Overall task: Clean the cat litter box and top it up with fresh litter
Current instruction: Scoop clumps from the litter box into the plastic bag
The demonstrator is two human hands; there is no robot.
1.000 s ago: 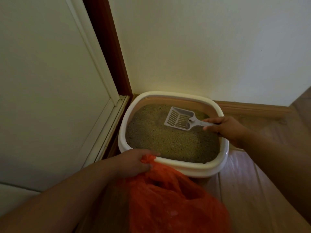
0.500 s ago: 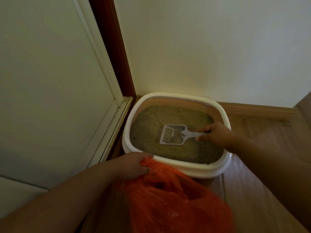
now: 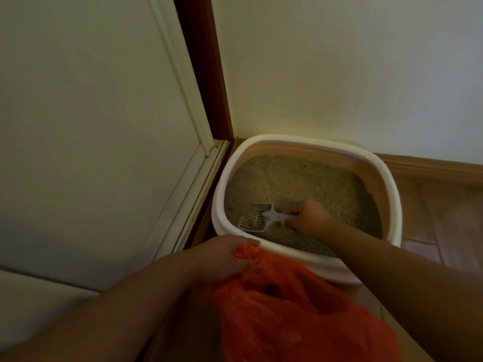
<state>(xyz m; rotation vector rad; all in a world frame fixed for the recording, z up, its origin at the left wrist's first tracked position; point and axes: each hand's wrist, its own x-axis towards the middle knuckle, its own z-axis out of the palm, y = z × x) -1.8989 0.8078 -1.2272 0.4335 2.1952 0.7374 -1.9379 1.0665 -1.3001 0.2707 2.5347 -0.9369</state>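
A white-rimmed litter box [image 3: 389, 189] stands in the room corner, filled with tan litter [image 3: 292, 178]. My right hand [image 3: 308, 218] reaches into the box and grips the handle of a pale slotted scoop [image 3: 254, 220], whose blade lies on the litter by the near left wall. My left hand [image 3: 222, 258] holds the edge of an orange plastic bag [image 3: 292, 314] just in front of the box's near rim. The bag's mouth sags open below my hand.
A white door or panel [image 3: 91, 126] with a frame stands close on the left, and a dark wood post [image 3: 203, 69] meets the cream wall [image 3: 339, 61] behind the box. Wooden floor [image 3: 439, 212] and a skirting board run to the right.
My right hand has moved the scoop from above the far right of the litter down and toward the near left wall of the box. The left hand keeps its hold on the bag.
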